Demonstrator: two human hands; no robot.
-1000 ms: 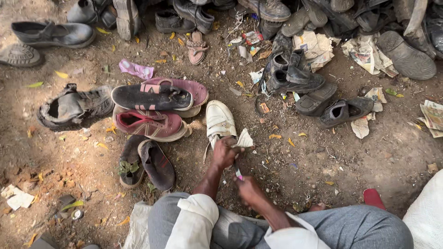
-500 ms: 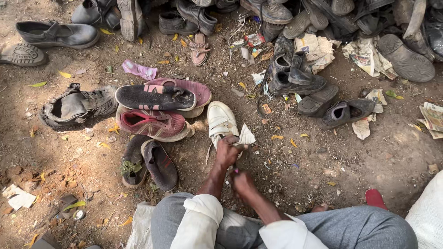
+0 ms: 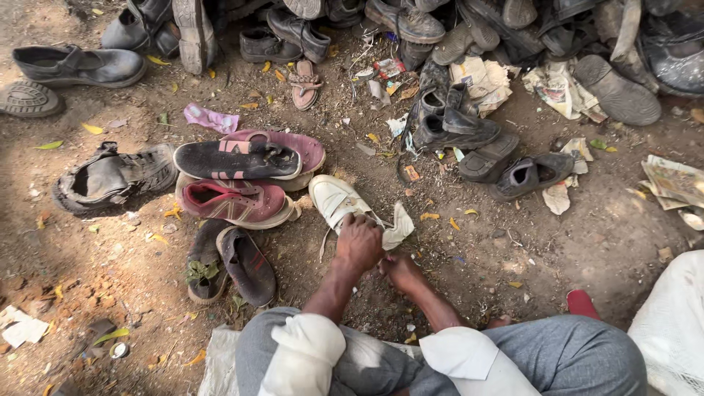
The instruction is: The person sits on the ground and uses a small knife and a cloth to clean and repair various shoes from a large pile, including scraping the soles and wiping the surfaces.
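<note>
A white shoe (image 3: 334, 199) lies on the dirt ground just in front of me, its tongue or flap (image 3: 400, 224) pulled out to the right. My left hand (image 3: 359, 240) rests on the shoe's heel end and grips it. My right hand (image 3: 401, 270) is closed low beside the left, just under the shoe; whether it holds something small is hidden. My grey trousers (image 3: 557, 359) and white sleeves fill the bottom of the view.
Left of the white shoe lie a red sneaker (image 3: 238, 202), a black-and-pink shoe (image 3: 236, 158), a black sandal (image 3: 110, 176) and a brown pair (image 3: 231, 260). Black shoes (image 3: 462, 130) and a heap of worn footwear (image 3: 513, 29) crowd the top. Paper scraps and leaves litter the dirt.
My right hand has moved up and left from near my knee to meet my left hand at the white shoe. The left hand has stayed on the shoe.
</note>
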